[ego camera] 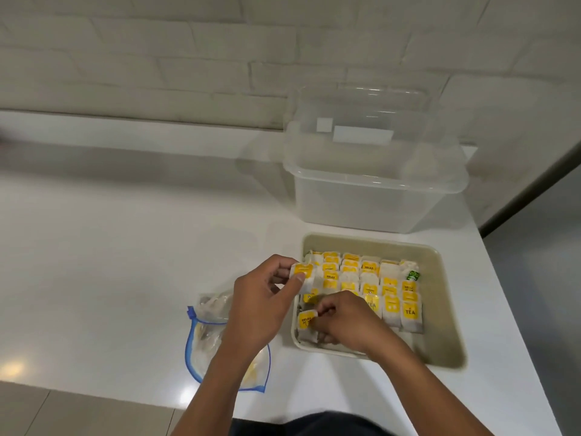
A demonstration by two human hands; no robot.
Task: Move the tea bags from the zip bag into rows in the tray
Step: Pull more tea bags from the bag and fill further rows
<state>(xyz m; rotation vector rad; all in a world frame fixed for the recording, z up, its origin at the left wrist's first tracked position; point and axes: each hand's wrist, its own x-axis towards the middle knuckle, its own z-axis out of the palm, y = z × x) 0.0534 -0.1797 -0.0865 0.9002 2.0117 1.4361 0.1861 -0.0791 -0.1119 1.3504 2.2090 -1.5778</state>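
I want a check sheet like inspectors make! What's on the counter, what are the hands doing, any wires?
Surface: white counter, glossy.
Job's things: beige tray holding rows of tea bags; zip bag left of it, partly under the left arm.
Clutter: clear plastic box behind the tray.
Grippers: left hand pinches a yellow-tagged tea bag; right hand pinches another tea bag in the tray.
Cables: nothing seen.
Surroundings: white brick wall.

White brick wall (pixel 195 51) behind a glossy white counter (pixel 125 231) reflecting overhead light.
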